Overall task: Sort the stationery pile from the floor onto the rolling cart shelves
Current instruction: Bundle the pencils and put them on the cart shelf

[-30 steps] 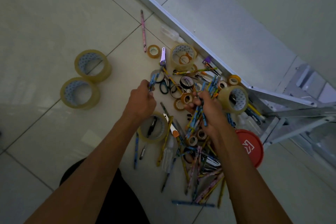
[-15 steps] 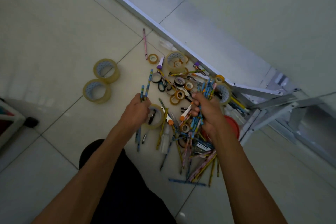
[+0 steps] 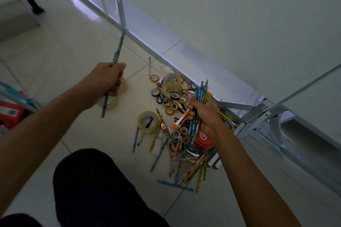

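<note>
My left hand (image 3: pixel 108 79) grips one or two blue patterned pencils (image 3: pixel 117 49), lifted well above the floor and left of the pile. My right hand (image 3: pixel 203 111) holds a bundle of blue pencils (image 3: pixel 202 91) upright over the pile. The stationery pile (image 3: pixel 177 134) lies on the tiled floor: pencils, pens, small tape rolls (image 3: pixel 172 106), scissors and a large clear tape roll (image 3: pixel 147 121). The cart (image 3: pixel 16 103) shows at the left edge, with red and blue items on a shelf.
Two large tape rolls (image 3: pixel 115 100) lie on the floor under my left hand, partly hidden. A red round lid (image 3: pixel 203 140) sits in the pile. A metal frame (image 3: pixel 254 116) and a wall run along the right. My dark-clothed knee (image 3: pixel 96 186) is at the bottom.
My left hand has lifted its pencils up and to the left, away from the pile. The view has turned left, bringing the cart in. My right hand keeps its bundle.
</note>
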